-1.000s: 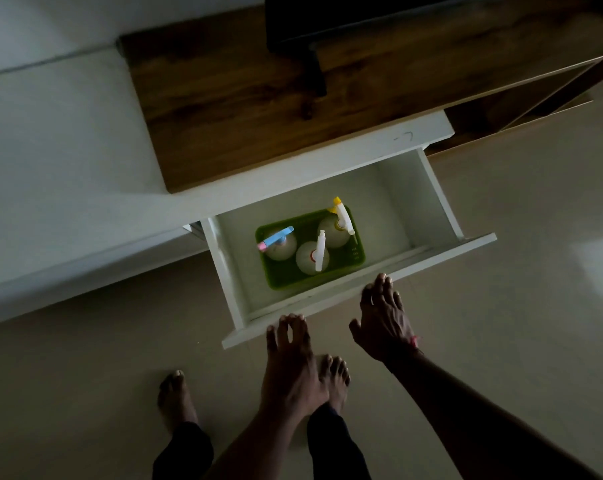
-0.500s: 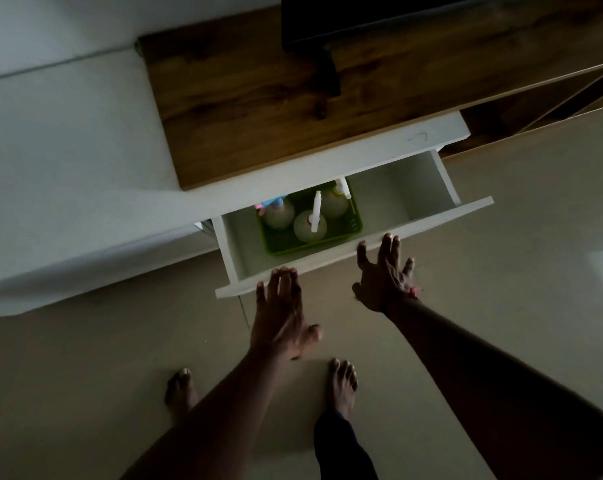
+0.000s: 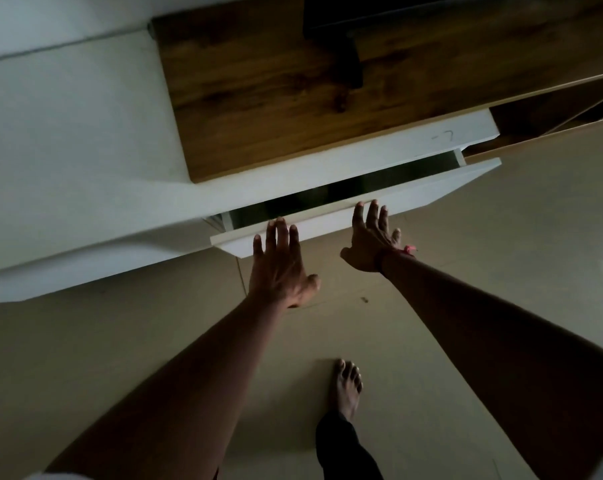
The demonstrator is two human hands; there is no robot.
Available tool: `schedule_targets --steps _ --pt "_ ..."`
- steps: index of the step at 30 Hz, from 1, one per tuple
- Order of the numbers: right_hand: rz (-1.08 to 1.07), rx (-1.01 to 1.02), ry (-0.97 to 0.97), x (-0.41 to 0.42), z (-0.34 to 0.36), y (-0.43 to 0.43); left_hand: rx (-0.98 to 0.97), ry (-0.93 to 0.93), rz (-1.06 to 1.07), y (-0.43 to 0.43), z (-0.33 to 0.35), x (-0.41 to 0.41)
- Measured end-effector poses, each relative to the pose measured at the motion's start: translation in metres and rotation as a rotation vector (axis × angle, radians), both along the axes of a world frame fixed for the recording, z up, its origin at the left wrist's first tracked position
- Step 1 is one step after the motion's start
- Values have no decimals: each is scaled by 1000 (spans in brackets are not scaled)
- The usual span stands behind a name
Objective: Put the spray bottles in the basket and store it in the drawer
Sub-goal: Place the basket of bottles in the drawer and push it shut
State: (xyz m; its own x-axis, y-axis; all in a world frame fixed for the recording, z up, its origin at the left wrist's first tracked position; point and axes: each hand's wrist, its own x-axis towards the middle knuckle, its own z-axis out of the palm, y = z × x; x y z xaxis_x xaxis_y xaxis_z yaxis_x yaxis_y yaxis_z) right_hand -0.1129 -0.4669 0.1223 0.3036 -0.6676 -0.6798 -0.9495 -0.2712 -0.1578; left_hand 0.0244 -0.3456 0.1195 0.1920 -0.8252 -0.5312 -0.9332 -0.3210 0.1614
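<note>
The white drawer (image 3: 431, 188) stands almost pushed in, with only a narrow dark gap left along its top. Inside the gap everything is dark; the green basket and the spray bottles are hidden from me. My left hand (image 3: 279, 268) lies flat against the drawer front near its left end, fingers spread. My right hand (image 3: 372, 237) presses flat on the drawer front near its middle, fingers apart, a pink band at the wrist. Neither hand holds anything.
A wooden top (image 3: 276, 98) covers the white cabinet (image 3: 85, 150) above the drawer, with a dark object (image 3: 348, 46) standing on it. My bare foot (image 3: 347, 386) is on the beige floor (image 3: 501, 271) below the hands.
The drawer has slid inward from wide open to nearly closed. Both hands followed its front forward. The basket and bottles have gone out of sight.
</note>
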Motion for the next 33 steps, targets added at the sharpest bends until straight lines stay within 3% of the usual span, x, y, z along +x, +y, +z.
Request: schedule_targets --steps 6,17,25,30,33 --pt "94 83 -52 21 -4 -9 40 -3 -122 -3 -3 7" --pt "1 174 -103 50 -9 -17 133 27 -96 -14 -10 35" --pt "47 149 -107 44 -11 -19 124 47 -95 -14 -12 40" --pt "95 96 -132 40 2 -13 11 66 -120 -10 2 48" --pt "154 -96 -204 44 23 -9 -137 102 -55 -11 26 63"
